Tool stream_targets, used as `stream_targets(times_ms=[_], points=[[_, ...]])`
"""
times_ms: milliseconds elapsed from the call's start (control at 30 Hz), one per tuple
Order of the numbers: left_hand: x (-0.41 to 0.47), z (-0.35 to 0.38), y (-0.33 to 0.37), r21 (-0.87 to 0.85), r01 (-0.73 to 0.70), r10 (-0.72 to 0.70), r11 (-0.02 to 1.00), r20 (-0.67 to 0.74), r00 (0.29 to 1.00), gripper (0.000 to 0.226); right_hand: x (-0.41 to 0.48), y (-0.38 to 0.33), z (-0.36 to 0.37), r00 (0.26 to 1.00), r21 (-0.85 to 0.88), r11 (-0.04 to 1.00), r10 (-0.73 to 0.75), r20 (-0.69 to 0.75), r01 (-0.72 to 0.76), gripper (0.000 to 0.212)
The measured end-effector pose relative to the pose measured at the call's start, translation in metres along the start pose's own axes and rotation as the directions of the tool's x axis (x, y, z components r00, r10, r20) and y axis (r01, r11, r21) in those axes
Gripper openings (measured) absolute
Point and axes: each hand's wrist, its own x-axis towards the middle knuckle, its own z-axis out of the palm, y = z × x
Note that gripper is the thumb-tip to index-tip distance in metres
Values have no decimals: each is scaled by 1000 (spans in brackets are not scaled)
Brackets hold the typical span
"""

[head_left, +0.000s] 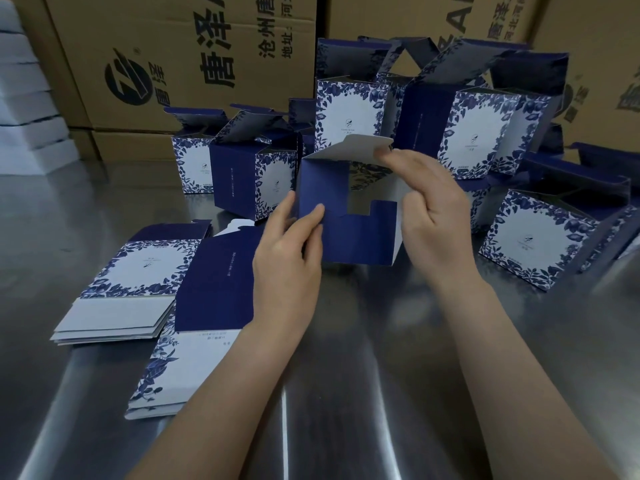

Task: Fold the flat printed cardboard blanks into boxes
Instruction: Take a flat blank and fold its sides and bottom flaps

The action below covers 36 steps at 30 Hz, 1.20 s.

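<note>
Two hands: box (pixel 349 216) held above table (pixel 346 341)
left hand (pixel 287 258) grip: pinched on blue flap
right hand (pixel 429 209) grip: closed on white flap

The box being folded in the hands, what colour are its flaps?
Solid dark navy blue on the box, with one white flap at the top; seen in the head view.

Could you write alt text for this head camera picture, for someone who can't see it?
Two bare hands, left hand and right hand, fold a navy cardboard box over a shiny metal table. Flat blanks lie at left; folded blue floral boxes stand behind.
</note>
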Motion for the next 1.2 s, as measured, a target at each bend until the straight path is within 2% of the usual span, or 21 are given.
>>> stream_targets(times_ms=[267,567,733,800,867,967,1100,1200], points=[[2,-1,-2,-25,-19,17,1000,-68,998,27,4,6,-11,998,80,997,3,64,-9,60],[0,-2,2,-75,-110,97,991,-154,983,23,3,24,-7,974,14,974,-227,-22,228,43],[1,-4,7,-156,-77,44,985,-204,978,20,-1,24,2,976,4,977,-213,-52,214,46],[1,-5,10,-229,-23,-26,973,-209,978,19,-3,24,6,984,91,982,-161,-75,167,44],[2,-8,13,-304,31,-97,952,-203,974,20,-4,21,10,992,262,964,-23,-125,55,49],[4,-12,18,-385,118,-188,915,-148,971,33,-5,19,15,969,498,862,199,-149,-100,56],[7,-14,18,-447,183,-238,876,-70,969,52,-6,16,20,949,566,802,299,-103,-191,51],[9,-14,15,-450,197,-253,871,-67,965,53,-7,13,21,944,635,734,328,-19,-242,43]])
